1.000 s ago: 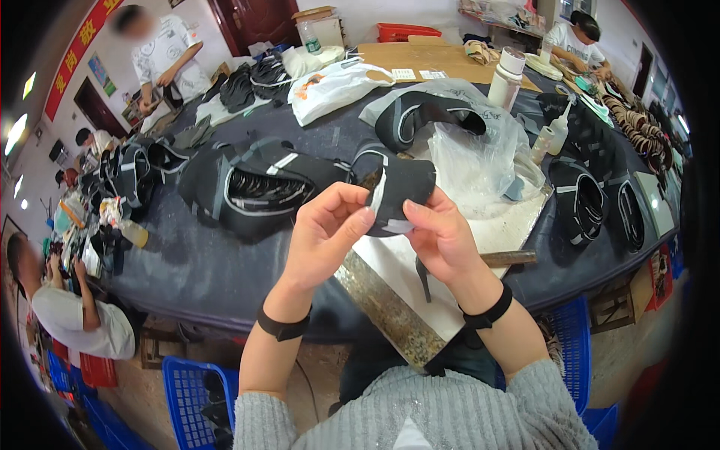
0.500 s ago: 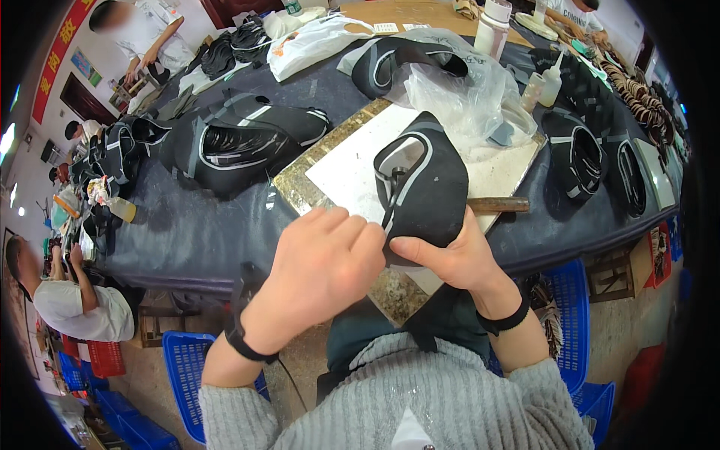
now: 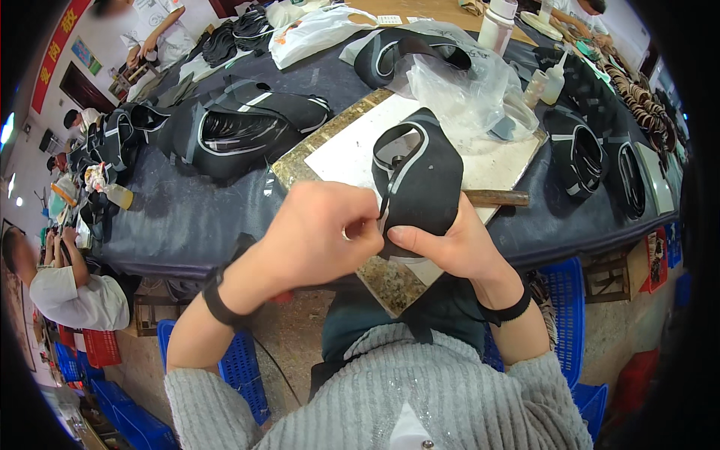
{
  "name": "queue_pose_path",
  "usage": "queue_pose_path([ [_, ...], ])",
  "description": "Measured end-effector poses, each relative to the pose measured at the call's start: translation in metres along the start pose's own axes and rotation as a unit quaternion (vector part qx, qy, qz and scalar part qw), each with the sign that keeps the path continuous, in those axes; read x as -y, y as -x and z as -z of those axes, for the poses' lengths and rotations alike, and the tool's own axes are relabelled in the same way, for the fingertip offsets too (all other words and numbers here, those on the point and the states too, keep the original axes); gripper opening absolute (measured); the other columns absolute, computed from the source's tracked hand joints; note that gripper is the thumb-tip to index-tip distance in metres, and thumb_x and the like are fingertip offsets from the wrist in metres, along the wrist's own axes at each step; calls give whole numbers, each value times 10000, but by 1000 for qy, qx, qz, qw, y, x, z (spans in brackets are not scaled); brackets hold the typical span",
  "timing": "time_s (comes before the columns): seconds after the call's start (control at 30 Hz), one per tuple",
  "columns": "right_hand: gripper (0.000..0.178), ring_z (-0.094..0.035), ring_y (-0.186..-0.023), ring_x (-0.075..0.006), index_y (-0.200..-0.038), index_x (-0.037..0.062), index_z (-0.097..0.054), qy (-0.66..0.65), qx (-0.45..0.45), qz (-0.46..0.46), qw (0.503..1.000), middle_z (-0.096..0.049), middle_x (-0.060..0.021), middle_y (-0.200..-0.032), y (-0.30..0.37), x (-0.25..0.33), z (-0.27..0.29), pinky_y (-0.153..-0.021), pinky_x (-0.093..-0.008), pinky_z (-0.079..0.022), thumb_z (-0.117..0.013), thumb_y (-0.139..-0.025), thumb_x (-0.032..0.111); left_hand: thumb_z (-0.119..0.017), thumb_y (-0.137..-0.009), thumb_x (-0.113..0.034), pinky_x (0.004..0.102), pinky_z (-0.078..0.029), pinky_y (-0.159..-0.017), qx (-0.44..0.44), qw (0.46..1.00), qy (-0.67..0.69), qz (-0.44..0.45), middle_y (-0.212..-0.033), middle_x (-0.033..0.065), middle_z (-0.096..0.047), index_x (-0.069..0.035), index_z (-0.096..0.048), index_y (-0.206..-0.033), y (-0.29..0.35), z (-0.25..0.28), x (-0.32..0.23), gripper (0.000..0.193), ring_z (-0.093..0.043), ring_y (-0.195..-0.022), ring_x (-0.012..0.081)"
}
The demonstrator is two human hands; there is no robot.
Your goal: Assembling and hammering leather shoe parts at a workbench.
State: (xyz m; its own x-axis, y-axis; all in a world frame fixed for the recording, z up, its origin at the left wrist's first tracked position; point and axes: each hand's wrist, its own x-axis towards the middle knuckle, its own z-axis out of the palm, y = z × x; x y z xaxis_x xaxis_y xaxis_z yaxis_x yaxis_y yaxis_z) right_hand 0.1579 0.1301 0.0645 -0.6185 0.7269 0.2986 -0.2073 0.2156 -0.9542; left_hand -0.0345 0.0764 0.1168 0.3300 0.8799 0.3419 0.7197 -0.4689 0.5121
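A black shoe upper (image 3: pixel 431 172) with a pale grey trim line round its opening is held up over a stone slab (image 3: pixel 399 289). My right hand (image 3: pixel 461 244) grips its lower right end, thumb pressed on the front face and fingers behind. My left hand (image 3: pixel 322 229) is closed in a pinch at the lower left edge of the upper, where a dark edge runs into the fingertips. Exactly what lies between those fingertips is partly hidden. Behind my right hand a wooden handle (image 3: pixel 499 198) sticks out over the slab.
Stacked black uppers (image 3: pixel 247 135) lie to the left, others (image 3: pixel 577 157) to the right. A clear plastic bag (image 3: pixel 465 97) covers the slab's far side. Beyond stand a white bottle (image 3: pixel 496 26) and a squeeze bottle (image 3: pixel 553 82). Blue baskets (image 3: pixel 564 315) flank my legs; co-workers sit around.
My left hand has turned and lifted slightly, its curled fingers now showing a gap, and the left elbow has swung outward. The upper has shifted slightly left in my right hand's grip.
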Motion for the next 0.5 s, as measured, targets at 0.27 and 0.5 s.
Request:
queue_pose_path([
  [0.27,195,-571,-863,-110,-1003,13,-610,40,26,0,999,-635,-36,-948,-1,3,3,-778,-282,-476,-668,-817,23,-627,-714,28,277,-453,-510,32,964,-205,-164,-628,91,-563,-8,-629,-788,-6,5,-5,82,-552,-515,211],
  [0.5,335,-619,-1025,-174,-1251,30,-504,-388,-75,-73,916,-612,-89,-1151,-6,-5,8,-895,-328,-515,-577,-925,60,-524,-921,-78,191,-359,-494,-186,888,409,99,-807,39,-646,4,-635,-978,-8,8,24,149,-472,-582,31],
])
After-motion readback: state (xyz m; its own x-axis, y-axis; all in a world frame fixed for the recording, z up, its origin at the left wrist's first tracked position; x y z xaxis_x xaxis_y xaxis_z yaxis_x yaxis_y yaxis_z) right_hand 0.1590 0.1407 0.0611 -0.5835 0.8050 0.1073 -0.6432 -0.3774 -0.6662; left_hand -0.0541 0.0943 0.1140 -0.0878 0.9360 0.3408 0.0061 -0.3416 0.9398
